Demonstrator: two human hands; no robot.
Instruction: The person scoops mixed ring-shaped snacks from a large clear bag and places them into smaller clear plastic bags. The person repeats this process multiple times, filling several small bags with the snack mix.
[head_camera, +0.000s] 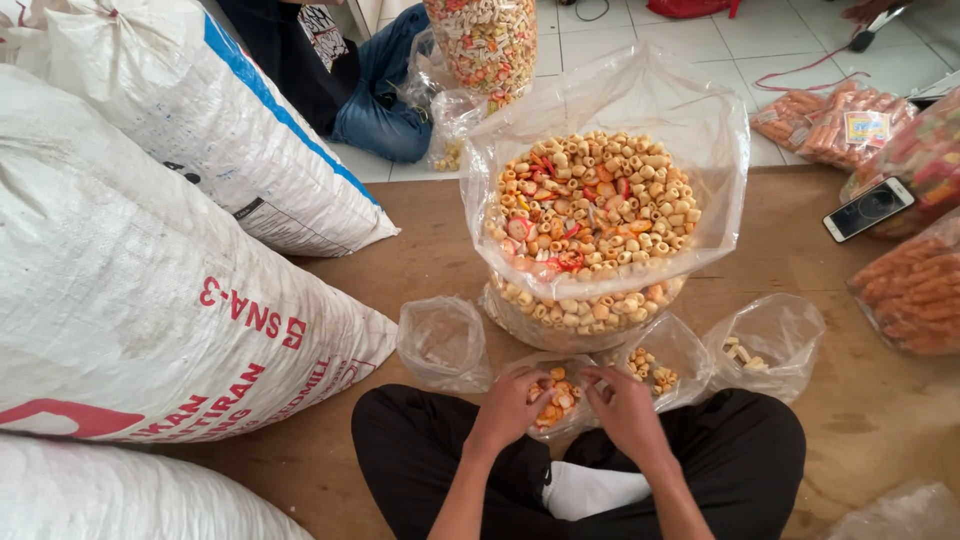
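I sit cross-legged on a brown floor mat. My left hand (512, 405) and my right hand (622, 405) both grip the mouth of a small clear plastic bag (556, 398) partly filled with orange and beige ring-shaped snacks, resting on my lap. Just beyond it stands a big clear bag of mixed ring snacks (592, 215), open at the top. Three other small clear bags stand around: one nearly empty on the left (443, 343), one with a few snacks behind my right hand (668, 352), one further right (768, 340).
Large white woven sacks (130, 270) fill the left side. A person in jeans (375, 95) sits at the back beside a tall snack bag (487, 40). A phone (868, 208) and packets of orange snacks (915, 285) lie on the right.
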